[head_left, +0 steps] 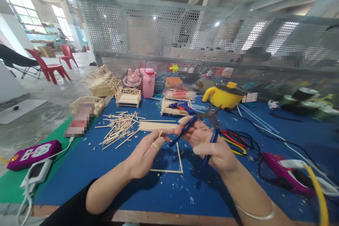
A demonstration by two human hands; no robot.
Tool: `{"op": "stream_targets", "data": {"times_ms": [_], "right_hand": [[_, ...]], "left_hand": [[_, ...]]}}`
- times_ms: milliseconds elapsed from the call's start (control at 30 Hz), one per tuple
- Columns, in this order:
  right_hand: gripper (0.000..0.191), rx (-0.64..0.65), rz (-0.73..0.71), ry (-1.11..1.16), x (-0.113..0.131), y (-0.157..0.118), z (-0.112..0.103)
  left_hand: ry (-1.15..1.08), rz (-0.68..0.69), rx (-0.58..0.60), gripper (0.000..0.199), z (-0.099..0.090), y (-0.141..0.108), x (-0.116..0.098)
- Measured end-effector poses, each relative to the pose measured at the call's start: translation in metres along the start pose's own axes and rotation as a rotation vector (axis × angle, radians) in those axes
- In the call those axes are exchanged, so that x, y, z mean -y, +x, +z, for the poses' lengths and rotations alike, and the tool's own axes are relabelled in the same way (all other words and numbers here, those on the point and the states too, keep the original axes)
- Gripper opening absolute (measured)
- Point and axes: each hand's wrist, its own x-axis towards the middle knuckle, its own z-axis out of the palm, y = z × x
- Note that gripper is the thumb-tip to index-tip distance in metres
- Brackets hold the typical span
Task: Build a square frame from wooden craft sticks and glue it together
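My left hand is closed in a pinch on a thin wooden stick, whose short end shows at the fingertips. My right hand is wrapped round blue-handled pliers, with the handles spread and the metal jaws pointing up and away from me. The fingertips of both hands come close together above the blue mat. Below them, joined sticks form a corner lying on the mat; my left hand hides part of it. Just beyond is a row of parallel sticks.
Loose cut sticks lie in a pile at left. Behind stand a small wooden bed-like model, a pink bottle, a glue gun resting on another model, and a yellow pot. Cables and a purple power box occupy the right.
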Motion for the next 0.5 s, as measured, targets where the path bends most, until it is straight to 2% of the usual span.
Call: {"op": "stream_targets", "data": {"times_ms": [100,133,200,333,500], "right_hand": [[0.060,-0.224,-0.025,-0.474,-0.004,-0.004,-0.016],[0.062,-0.255,-0.020,-0.634,-0.007,-0.005,-0.018],[0.069,-0.231,0.015,-0.864,-0.013,-0.007,-0.018],[0.077,-0.114,0.114,-0.983,-0.023,-0.010,-0.005],[0.078,-0.112,0.099,-0.979,-0.024,-0.012,0.003]], "left_hand": [[-0.016,-0.046,-0.107,0.038,-0.003,0.002,0.008],[-0.006,-0.055,-0.126,0.037,-0.004,0.003,0.010],[0.028,-0.076,-0.147,0.035,-0.004,0.005,0.012],[0.116,-0.074,-0.115,0.036,-0.001,0.005,0.009],[0.180,-0.061,-0.063,0.038,0.002,0.003,0.006]]}}
